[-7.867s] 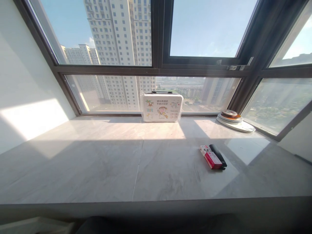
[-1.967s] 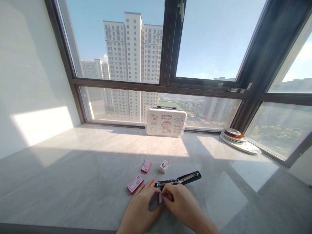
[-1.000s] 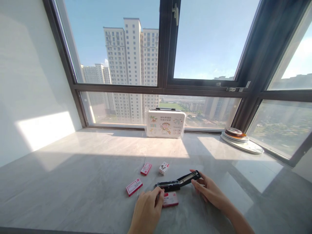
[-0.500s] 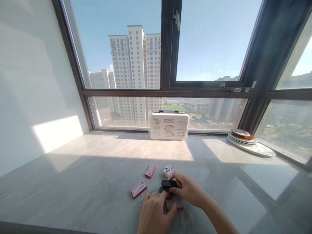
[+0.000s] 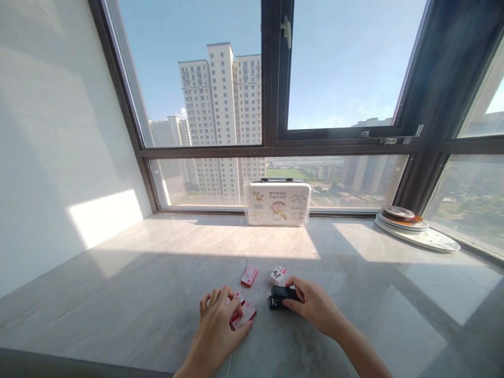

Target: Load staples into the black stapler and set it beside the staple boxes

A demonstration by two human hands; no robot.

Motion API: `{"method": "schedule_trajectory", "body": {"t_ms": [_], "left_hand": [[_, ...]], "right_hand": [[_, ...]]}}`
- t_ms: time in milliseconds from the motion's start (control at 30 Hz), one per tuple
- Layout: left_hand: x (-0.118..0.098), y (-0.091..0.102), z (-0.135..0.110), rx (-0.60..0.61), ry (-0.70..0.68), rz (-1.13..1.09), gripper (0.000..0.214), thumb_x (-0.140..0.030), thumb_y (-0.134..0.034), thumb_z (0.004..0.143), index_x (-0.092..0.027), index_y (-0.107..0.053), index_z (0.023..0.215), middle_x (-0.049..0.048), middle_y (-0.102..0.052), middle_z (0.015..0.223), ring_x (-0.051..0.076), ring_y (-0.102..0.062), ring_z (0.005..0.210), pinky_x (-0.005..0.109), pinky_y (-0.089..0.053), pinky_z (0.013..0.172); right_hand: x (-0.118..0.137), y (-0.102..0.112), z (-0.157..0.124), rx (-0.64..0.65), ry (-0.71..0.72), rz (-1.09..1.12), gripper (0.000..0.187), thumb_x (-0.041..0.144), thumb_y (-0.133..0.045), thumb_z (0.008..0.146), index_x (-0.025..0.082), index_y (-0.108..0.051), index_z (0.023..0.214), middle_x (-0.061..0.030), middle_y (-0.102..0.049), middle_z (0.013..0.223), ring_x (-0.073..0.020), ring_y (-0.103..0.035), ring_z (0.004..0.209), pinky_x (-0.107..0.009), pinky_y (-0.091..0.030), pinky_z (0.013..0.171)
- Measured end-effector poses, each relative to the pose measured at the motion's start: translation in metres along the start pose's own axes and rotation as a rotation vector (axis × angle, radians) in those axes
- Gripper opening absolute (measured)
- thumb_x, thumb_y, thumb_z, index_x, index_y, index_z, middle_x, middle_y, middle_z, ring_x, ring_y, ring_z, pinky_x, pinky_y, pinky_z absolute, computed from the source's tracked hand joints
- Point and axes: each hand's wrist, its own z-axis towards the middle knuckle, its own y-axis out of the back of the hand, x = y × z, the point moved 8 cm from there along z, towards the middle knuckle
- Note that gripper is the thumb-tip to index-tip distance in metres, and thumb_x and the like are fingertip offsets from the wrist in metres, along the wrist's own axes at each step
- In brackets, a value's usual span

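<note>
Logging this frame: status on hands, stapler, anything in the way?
Left hand over two red-white boxes. Right hand gripping black stapler, folded closed. Small white box close behind stapler.

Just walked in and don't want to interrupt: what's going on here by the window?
Someone's right hand grips a folded black stapler at the windowsill. Their left hand is over two red-and-white boxes, partly hiding them. Just beyond are another red-and-white box and a white box with a dark picture.
</note>
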Motion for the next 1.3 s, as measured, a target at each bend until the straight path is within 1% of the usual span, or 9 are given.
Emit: {"method": "schedule_trajectory", "body": {"t_ms": [200, 333, 467, 567, 667, 767, 933, 1133, 1300], "left_hand": [[0.014, -0.013, 0.013, 0.133, -0.054, -0.283, 0.019, -0.026, -0.068, 0.075, -0.023, -0.049, 0.076, 0.0012, -0.057, 0.099, 0.02, -0.056, 0.097, 0.03, -0.046, 0.085], [0.015, -0.018, 0.013, 0.113, -0.049, -0.284, 0.017, -0.024, -0.064, 0.075, -0.024, -0.052, 0.087, 0.0026, -0.056, 0.103, 0.021, -0.057, 0.098, 0.033, -0.049, 0.088], [0.014, -0.027, 0.014, 0.049, -0.053, -0.286, 0.047, -0.022, -0.064, 0.075, -0.025, -0.052, 0.12, 0.0091, -0.048, 0.138, 0.027, -0.046, 0.13, 0.044, -0.04, 0.11], [0.013, -0.043, 0.023, 0.074, -0.068, -0.308, 0.076, -0.024, -0.062, 0.078, -0.027, -0.034, 0.148, 0.0084, -0.023, 0.163, 0.029, -0.022, 0.15, 0.048, -0.026, 0.121], [0.011, -0.064, 0.033, 0.157, -0.068, -0.291, 0.087, -0.028, -0.059, 0.083, -0.025, -0.016, 0.158, 0.0083, -0.02, 0.166, 0.028, -0.015, 0.154, 0.05, -0.018, 0.125], [0.002, -0.073, 0.04, 0.168, -0.084, -0.232, 0.078, -0.03, -0.052, 0.09, -0.022, -0.016, 0.159, 0.0095, -0.029, 0.163, 0.028, -0.022, 0.152, 0.051, -0.018, 0.125], [-0.028, -0.069, 0.039, 0.065, -0.107, -0.152, 0.064, -0.034, -0.041, 0.099, -0.028, -0.018, 0.159, 0.0073, -0.038, 0.158, 0.028, -0.027, 0.15, 0.05, -0.031, 0.12], [-0.06, -0.083, 0.044, 0.013, -0.084, -0.098, 0.051, -0.037, -0.039, 0.102, -0.032, -0.035, 0.153, 0.0082, -0.042, 0.155, 0.031, -0.03, 0.148, 0.053, -0.038, 0.115], [-0.066, -0.086, 0.029, -0.035, -0.051, -0.117, 0.043, -0.035, -0.036, 0.103, -0.028, -0.044, 0.145, 0.0059, -0.04, 0.156, 0.028, -0.029, 0.149, 0.051, -0.041, 0.115]], "right_hand": [[0.0, -0.001, 0.0, 0.012, -0.011, 0.005, 0.023, 0.042, -0.07, 0.083, 0.025, -0.064, 0.096, 0.0082, -0.045, 0.061, -0.013, -0.049, 0.059, -0.025, -0.026, 0.057], [-0.002, -0.002, 0.001, 0.007, -0.015, 0.001, 0.023, 0.042, -0.07, 0.082, 0.025, -0.064, 0.098, 0.0081, -0.047, 0.062, -0.0133, -0.05, 0.06, -0.025, -0.027, 0.057], [-0.003, -0.003, 0.0, 0.019, -0.013, 0.0, 0.023, 0.042, -0.07, 0.083, 0.025, -0.065, 0.097, 0.008, -0.047, 0.062, -0.0134, -0.051, 0.06, -0.025, -0.027, 0.057], [-0.003, -0.002, -0.001, 0.01, -0.019, -0.01, 0.023, 0.043, -0.07, 0.083, 0.025, -0.065, 0.096, 0.008, -0.048, 0.061, -0.0133, -0.051, 0.06, -0.025, -0.027, 0.058], [-0.002, 0.001, -0.005, -0.001, -0.039, -0.033, 0.022, 0.042, -0.07, 0.082, 0.025, -0.065, 0.096, 0.0079, -0.049, 0.061, -0.0133, -0.052, 0.059, -0.025, -0.027, 0.057], [-0.005, 0.008, -0.014, -0.027, -0.085, -0.066, 0.023, 0.043, -0.07, 0.082, 0.025, -0.066, 0.096, 0.0073, -0.051, 0.06, -0.0135, -0.052, 0.057, -0.025, -0.026, 0.055], [-0.018, 0.018, -0.033, -0.03, -0.183, -0.018, 0.027, 0.048, -0.068, 0.081, 0.023, -0.07, 0.091, 0.006, -0.052, 0.053, -0.0136, -0.048, 0.051, -0.027, -0.024, 0.052], [-0.038, 0.027, -0.041, -0.156, -0.317, 0.026, 0.045, 0.061, -0.057, 0.086, 0.019, -0.073, 0.09, 0.0027, -0.054, 0.05, -0.0164, -0.051, 0.05, -0.028, -0.026, 0.052], [-0.051, 0.011, -0.043, -0.14, -0.427, 0.195, 0.054, 0.068, -0.052, 0.087, 0.018, -0.07, 0.088, -0.0033, -0.068, 0.06, -0.0207, -0.063, 0.057, -0.028, -0.035, 0.052]]}}
